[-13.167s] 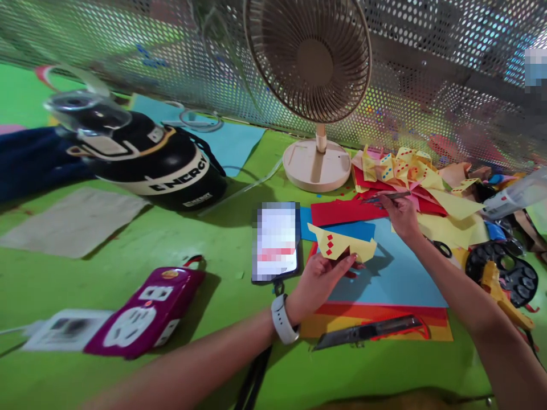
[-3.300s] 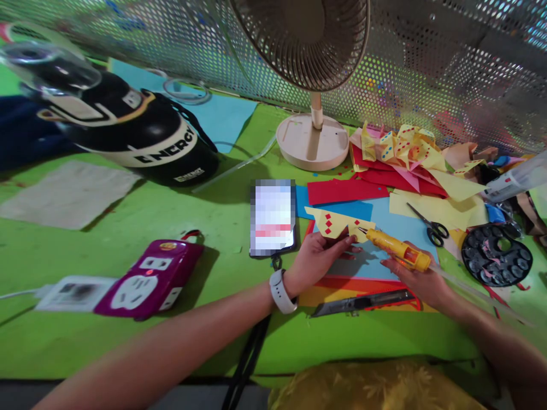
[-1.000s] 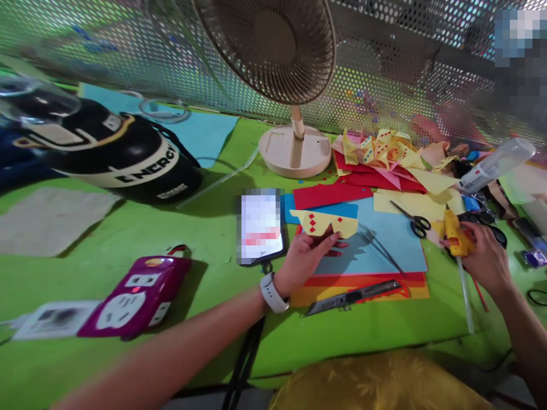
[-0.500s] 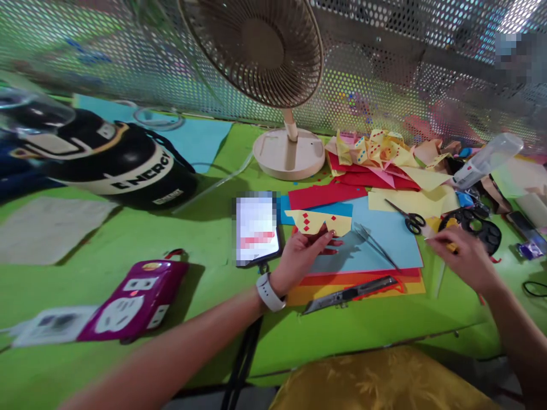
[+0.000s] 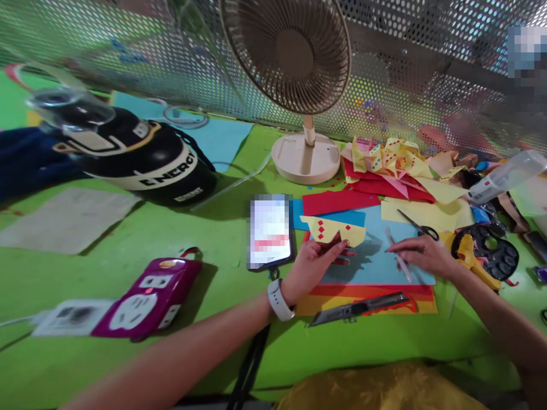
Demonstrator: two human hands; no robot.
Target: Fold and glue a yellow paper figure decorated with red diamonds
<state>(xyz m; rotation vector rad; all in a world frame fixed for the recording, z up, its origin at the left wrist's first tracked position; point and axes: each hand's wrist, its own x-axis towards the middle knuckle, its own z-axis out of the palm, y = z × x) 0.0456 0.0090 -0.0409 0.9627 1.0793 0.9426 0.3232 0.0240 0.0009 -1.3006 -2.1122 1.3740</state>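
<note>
My left hand (image 5: pixel 318 259) pinches a small piece of yellow paper (image 5: pixel 337 232) with red diamond shapes on it, held up over a light blue sheet (image 5: pixel 371 265). Its cut lower edge is partly hidden by my fingers. Over the right part of that sheet, my right hand (image 5: pixel 423 253) has its fingers closed on slim, pale tweezers (image 5: pixel 401 262), which look blurred. Scissors (image 5: pixel 416 224) lie just behind this hand. In front, a box cutter (image 5: pixel 361 307) rests across orange and yellow sheets (image 5: pixel 299 307).
A phone (image 5: pixel 270 230) lies left of the papers, near a purple power strip (image 5: pixel 149 296). Behind stand a fan (image 5: pixel 305 159) and a black bottle (image 5: pixel 149 159). Folded paper scraps (image 5: pixel 397 156), a clear bottle (image 5: pixel 508 173) and a black palette-like tray (image 5: pixel 498 250) crowd the right.
My right hand has moved left from beside the black tray onto the tweezers, whose angle has changed. My left hand still holds the yellow paper. The whole view has shifted somewhat.
</note>
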